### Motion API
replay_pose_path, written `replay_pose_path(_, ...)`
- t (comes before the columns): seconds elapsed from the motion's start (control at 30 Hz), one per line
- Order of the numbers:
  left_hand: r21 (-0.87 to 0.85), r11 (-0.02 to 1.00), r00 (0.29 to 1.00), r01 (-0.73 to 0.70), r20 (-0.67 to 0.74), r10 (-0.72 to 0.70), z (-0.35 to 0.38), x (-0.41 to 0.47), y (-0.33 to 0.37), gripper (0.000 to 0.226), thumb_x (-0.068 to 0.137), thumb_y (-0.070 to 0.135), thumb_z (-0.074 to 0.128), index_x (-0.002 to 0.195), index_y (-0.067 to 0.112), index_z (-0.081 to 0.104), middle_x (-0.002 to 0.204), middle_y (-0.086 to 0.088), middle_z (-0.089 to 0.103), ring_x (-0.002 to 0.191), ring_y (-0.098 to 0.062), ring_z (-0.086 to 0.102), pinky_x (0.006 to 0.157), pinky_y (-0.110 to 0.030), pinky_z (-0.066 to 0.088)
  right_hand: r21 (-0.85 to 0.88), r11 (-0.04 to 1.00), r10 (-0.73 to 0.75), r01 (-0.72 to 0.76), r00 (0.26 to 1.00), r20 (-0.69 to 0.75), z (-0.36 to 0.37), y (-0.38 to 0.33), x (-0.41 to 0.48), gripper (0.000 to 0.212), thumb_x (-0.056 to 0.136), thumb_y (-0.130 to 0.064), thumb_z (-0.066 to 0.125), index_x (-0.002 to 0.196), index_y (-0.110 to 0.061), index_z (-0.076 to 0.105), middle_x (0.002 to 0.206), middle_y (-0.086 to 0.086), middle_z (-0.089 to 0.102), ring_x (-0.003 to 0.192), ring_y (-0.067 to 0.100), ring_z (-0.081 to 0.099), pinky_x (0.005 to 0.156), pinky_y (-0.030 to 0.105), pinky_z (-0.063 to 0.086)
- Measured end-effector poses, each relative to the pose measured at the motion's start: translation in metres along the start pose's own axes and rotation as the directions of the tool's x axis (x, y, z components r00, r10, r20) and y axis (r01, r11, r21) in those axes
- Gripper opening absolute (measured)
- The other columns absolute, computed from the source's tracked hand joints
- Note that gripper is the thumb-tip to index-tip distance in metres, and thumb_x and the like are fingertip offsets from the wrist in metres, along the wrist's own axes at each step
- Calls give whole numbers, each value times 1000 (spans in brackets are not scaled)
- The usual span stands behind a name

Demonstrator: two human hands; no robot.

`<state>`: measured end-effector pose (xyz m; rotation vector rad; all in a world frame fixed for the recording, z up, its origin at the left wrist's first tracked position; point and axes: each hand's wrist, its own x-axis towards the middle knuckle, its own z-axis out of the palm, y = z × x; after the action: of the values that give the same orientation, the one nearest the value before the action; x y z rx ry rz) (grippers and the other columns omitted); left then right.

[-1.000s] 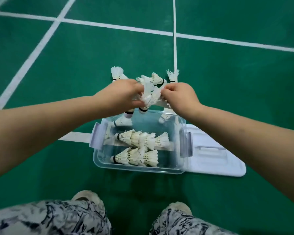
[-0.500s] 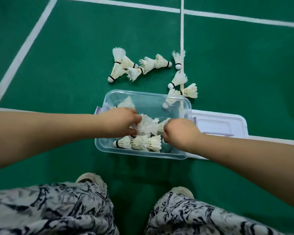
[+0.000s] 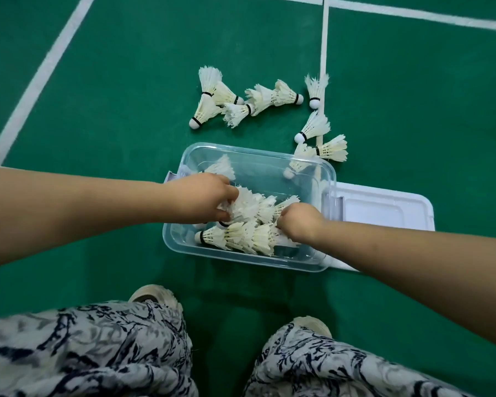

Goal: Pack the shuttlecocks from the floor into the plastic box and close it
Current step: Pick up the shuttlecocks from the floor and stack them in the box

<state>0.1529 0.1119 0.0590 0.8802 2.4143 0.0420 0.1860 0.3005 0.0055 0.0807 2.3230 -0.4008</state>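
A person's left hand [image 3: 205,197] and right hand [image 3: 299,226], each grip clenched on a bunch of white feathered shuttlecocks [image 3: 252,209], lower them into the clear rectangular plastic box [image 3: 241,260] on the green court floor [image 3: 112,110]. One nested row already lies inside. Roughly eight loose shuttlecocks [image 3: 258,100] wait just beyond the box. The white plastic lid [image 3: 384,207] lies flat beside it, not yet fitted; nothing blocks the reach.

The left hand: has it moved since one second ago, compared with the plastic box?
Yes. The left hand came toward the person, from beyond the far rim of the plastic box down into it, with shuttlecocks.
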Motion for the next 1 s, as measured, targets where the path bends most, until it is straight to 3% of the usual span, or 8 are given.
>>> replay_pose_path(0.17,1,1000,1000,4,28,-4,1,0,1,26,86,33,57,102,13,55,107,-6,53,98,-26,53,77,-32,40,450,870,140,-201,976,164,14,6,8,34,94,-1,41,61,-9,44,65,7,50,57,18,47,56,24,38)
replay_pose_path(0.3,22,1000,999,10,48,-11,1,3,6,28,86,35,56,106,14,54,109,-4,51,104,-24,52,66,-31,40,809,453,294,-375,919,262,28,7,10,31,95,-3,33,67,-9,46,58,6,40,47,16,32,45,21,28)
replay_pose_path(0.43,-18,999,998,-26,56,27,3,8,4,29,85,33,59,105,12,55,108,-8,53,99,-27,52,79,-32,41,836,306,309,-455,878,365,32,4,11,28,96,-6,27,79,-11,50,46,1,40,44,14,32,36,19,31)
replay_pose_path(0.6,-36,998,995,-48,84,51,6,12,3,29,85,33,58,104,11,55,106,-8,53,99,-25,51,78,-30,38,810,391,324,-437,889,323,39,-1,24,24,92,-4,28,80,-8,48,96,15,54,88,24,55,90,35,51)
replay_pose_path(0.77,-75,997,997,-16,70,21,7,9,-1,31,85,31,59,108,11,55,110,-9,53,99,-26,52,78,-29,38,616,709,294,-344,938,186,18,-6,5,15,93,-8,38,85,-3,50,93,14,47,68,22,46,61,24,38)
replay_pose_path(0.8,-98,995,998,2,58,4,7,9,-1,31,85,31,59,109,11,55,111,-9,53,100,-26,52,79,-29,39,540,795,260,-276,960,108,11,-9,-1,12,91,-10,43,92,-2,51,98,16,50,73,24,51,63,25,39)
replay_pose_path(0.9,-223,973,997,57,-32,-65,3,7,2,32,84,32,61,108,12,58,111,-9,56,99,-25,51,73,-27,35,385,922,85,-47,993,-84,-8,-14,-25,60,84,-20,57,138,-13,33,138,13,39,119,29,48,93,29,39)
replay_pose_path(1.0,-391,917,985,74,-114,-128,-4,6,11,29,82,30,64,105,13,59,102,-4,61,88,-19,51,67,-24,29,392,910,-78,136,984,-162,-16,-20,-41,66,76,-31,71,133,-21,38,131,4,47,117,21,50,91,27,39)
